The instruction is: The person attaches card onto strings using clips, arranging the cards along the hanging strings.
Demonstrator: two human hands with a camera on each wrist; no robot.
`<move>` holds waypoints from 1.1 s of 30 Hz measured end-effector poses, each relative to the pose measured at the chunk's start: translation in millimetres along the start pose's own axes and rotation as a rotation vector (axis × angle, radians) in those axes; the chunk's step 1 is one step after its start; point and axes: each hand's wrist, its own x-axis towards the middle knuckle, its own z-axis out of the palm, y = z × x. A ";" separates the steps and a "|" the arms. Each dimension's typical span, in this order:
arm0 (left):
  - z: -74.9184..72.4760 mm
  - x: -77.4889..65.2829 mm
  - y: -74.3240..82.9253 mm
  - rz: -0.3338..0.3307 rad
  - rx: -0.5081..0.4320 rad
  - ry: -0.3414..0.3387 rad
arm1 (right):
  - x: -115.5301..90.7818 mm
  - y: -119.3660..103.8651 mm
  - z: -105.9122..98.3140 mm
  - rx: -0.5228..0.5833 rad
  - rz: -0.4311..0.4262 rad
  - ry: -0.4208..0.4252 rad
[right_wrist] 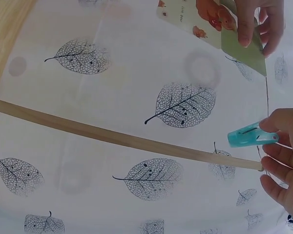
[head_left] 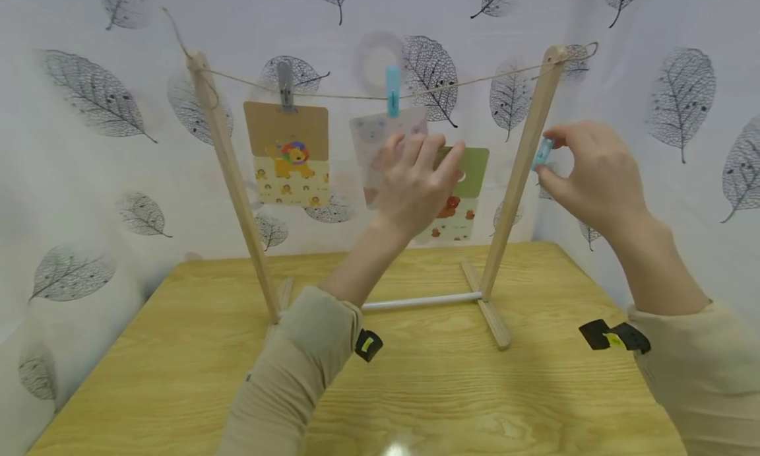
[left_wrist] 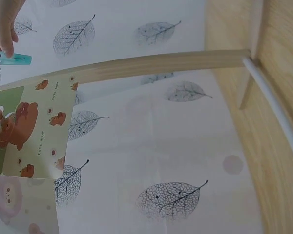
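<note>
My left hand [head_left: 418, 182] pinches a green and cream card with brown bears [head_left: 477, 169] below the string; the right wrist view shows thumb and fingers on the card's green part [right_wrist: 256, 61]. Between thumb and fingertips, my right hand [head_left: 602, 175] holds a light blue clothespin [head_left: 543, 154], beside the right post. A brown and yellow lion card [head_left: 287, 139] hangs from the string [head_left: 338, 97] by a grey clothespin [head_left: 285, 86]. Another blue clothespin [head_left: 392, 92] grips a pale card [head_left: 367, 136] at mid-string, partly hidden behind my left hand.
Two wooden posts, left [head_left: 234, 179] and right [head_left: 522, 159], carry the string. A white bar [head_left: 421, 302] runs low between them, and wooden feet [head_left: 489, 317] rest on the wood-grain table [head_left: 451, 390]. Behind hangs a white cloth with leaf prints [head_left: 433, 73].
</note>
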 end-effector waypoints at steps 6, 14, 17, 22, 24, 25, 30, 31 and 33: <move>6.5 10.5 2.8 0.055 0.048 0.044 | 13.2 -5.4 -6.3 -0.012 -0.015 0.019; 11.2 19.9 4.0 0.047 0.079 0.050 | 26.6 -10.8 -10.7 0.015 -0.026 0.043; 12.4 19.7 3.0 0.049 0.080 0.048 | 29.1 -11.5 -10.5 0.019 -0.032 0.054; 15.0 23.2 3.0 0.035 0.062 0.034 | 35.6 -12.7 -11.9 0.013 -0.038 0.068; 16.8 25.4 3.8 0.030 0.064 0.037 | 39.8 -13.6 -13.5 0.009 -0.047 0.076; 17.7 26.3 4.5 0.029 0.069 0.040 | 41.8 -14.2 -14.3 0.005 -0.055 0.079; 22.5 31.8 7.4 0.016 0.129 0.054 | 52.7 -16.9 -18.7 -0.022 -0.089 0.093; 23.1 33.0 7.8 0.011 0.141 0.050 | 54.7 -17.1 -19.1 -0.027 -0.087 0.095; 24.6 35.6 8.0 -0.002 0.157 0.046 | 58.3 -17.6 -20.2 -0.027 -0.074 0.097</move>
